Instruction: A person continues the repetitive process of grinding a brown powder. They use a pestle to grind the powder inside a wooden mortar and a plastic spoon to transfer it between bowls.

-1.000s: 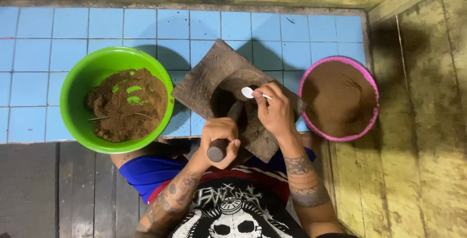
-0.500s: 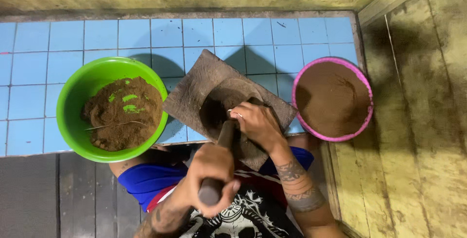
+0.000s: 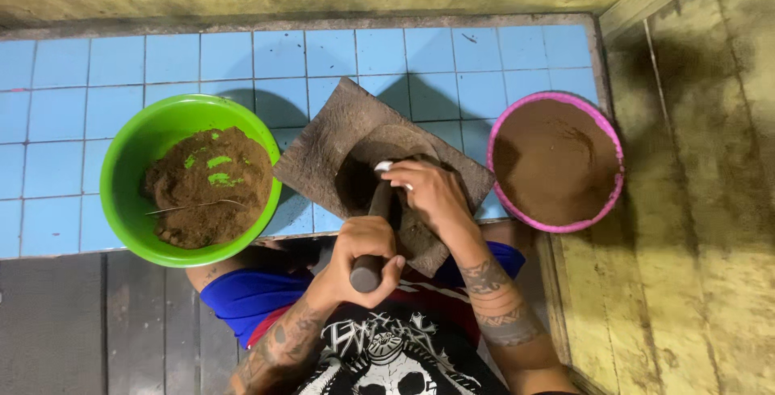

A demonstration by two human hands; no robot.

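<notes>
Since half a second ago, the left hand (image 3: pixel 365 256) has slid up the pestle (image 3: pixel 373 238), fingers wrapped around its end. Right hand (image 3: pixel 429 195) fingers pinch a white spoon (image 3: pixel 384 167) over the stone mortar (image 3: pixel 379 171), between green bowl (image 3: pixel 137 145) and pink bowl (image 3: pixel 557 224) on the tiled tabletop (image 3: pixel 242 52).
</notes>
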